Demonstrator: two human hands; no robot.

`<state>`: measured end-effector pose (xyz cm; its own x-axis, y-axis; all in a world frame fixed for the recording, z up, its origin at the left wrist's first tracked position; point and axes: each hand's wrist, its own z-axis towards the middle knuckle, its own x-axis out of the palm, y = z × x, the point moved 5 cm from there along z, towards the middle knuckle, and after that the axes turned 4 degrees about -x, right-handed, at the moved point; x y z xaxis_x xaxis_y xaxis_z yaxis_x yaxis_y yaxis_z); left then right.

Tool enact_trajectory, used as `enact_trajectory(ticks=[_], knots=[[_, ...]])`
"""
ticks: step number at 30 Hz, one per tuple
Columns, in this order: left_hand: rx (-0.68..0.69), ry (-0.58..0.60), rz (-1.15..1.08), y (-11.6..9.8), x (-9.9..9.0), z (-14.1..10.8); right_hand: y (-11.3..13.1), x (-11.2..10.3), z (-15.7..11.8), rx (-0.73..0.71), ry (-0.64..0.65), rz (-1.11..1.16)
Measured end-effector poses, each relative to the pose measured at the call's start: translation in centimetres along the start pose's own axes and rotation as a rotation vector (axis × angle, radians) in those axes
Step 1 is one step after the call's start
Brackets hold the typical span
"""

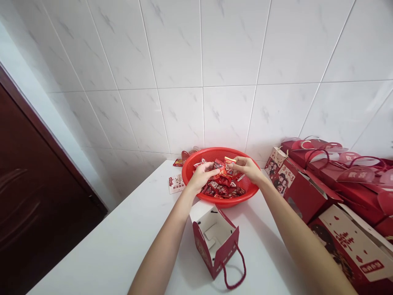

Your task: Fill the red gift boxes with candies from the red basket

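A wrapped sweet [229, 164] is pinched by the right hand [247, 169], and another sweet [200, 164] by the left hand [200, 177], both above a red plastic colander [233, 202] on the counter [101, 246], beyond an open red gift box [215, 237].

**Red plastic basket [219, 152] of red-and-gold wrapped sweets [222, 189] is standing out against white tiles [181, 49] with faint grey marbling.**
The white tabletop [92, 254] is setting off a red-and-white gift box [216, 241] with a dark red rope handle [245, 268], while stacked red boxes [302, 192] are showing cream panels printed with red characters and cartoon couples. A dark maroon door [37, 176] is filling the left side.
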<state>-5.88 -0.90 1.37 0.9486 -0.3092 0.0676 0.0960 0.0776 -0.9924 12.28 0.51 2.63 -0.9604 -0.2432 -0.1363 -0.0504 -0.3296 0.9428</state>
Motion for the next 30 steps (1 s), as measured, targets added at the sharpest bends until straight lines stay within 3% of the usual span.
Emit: enact_trajectory(ticks=[4,7,11,14,17,21,23,27,30], knots=[[-0.028,0.013,0.019,-0.2,0.3,-0.3,-0.2,0.4,-0.1,0.048,0.074,0.094],[0.033,-0.063,0.003,-0.5,0.0,-0.3,-0.5,0.4,0.0,0.058,0.106,0.095],[0.035,-0.216,-0.018,-0.5,-0.7,-0.4,-1.2,0.0,0.4,0.062,0.021,0.057],[0.013,-0.218,-0.028,-0.4,-0.7,-0.4,-2.1,-0.7,0.5,0.113,-0.069,-0.035],[0.059,-0.208,-0.054,-0.6,-0.7,-0.4,-2.5,-0.9,0.7,0.141,-0.054,-0.211],[0.208,-0.311,-0.136,-1.1,-1.5,-0.5,-1.5,1.0,1.4,0.035,0.162,-0.619],[0.234,-0.346,-0.176,-1.2,-1.9,-0.5,-0.7,3.4,1.6,-0.065,0.332,-0.775],[0.255,-0.316,-0.169,-1.2,-1.9,-0.4,-0.6,9.5,1.2,-0.189,0.727,-0.866],[0.249,-0.322,-0.131,-1.0,-1.9,-0.4,-1.8,11.6,1.3,-0.161,0.804,-1.089]])
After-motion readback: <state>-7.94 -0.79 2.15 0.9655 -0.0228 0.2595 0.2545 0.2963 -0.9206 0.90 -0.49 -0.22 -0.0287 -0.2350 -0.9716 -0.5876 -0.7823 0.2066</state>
